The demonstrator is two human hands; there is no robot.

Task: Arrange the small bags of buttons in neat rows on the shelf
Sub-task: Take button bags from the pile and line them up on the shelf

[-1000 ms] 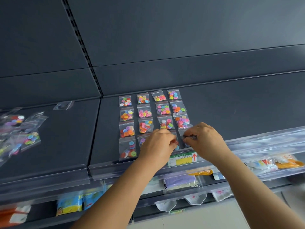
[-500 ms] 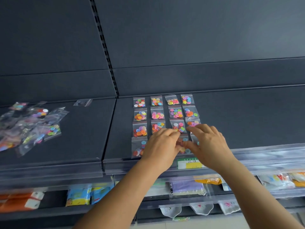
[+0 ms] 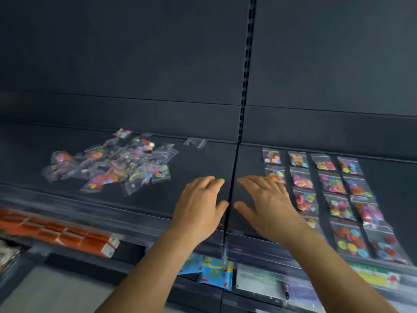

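Note:
Small clear bags of coloured buttons lie in neat rows [image 3: 334,195] on the dark shelf [image 3: 203,159] at the right. A loose heap of unsorted button bags [image 3: 112,166] lies on the shelf at the left. My left hand [image 3: 199,206] and my right hand [image 3: 268,202] hover side by side above the seam between the two shelf panels, fingers spread and relaxed, holding nothing. My right hand covers part of the rows' left column. The frame is blurred by motion.
A single nearly empty clear bag [image 3: 195,143] lies at the back near the seam. A clear plastic rail [image 3: 112,220] runs along the shelf's front edge. Lower shelves hold orange packs [image 3: 58,231] and blue packets [image 3: 214,274].
Both hands have let go of the front-row bags and moved left to the shelf seam. The view has swung left, so the heap sits nearer the middle.

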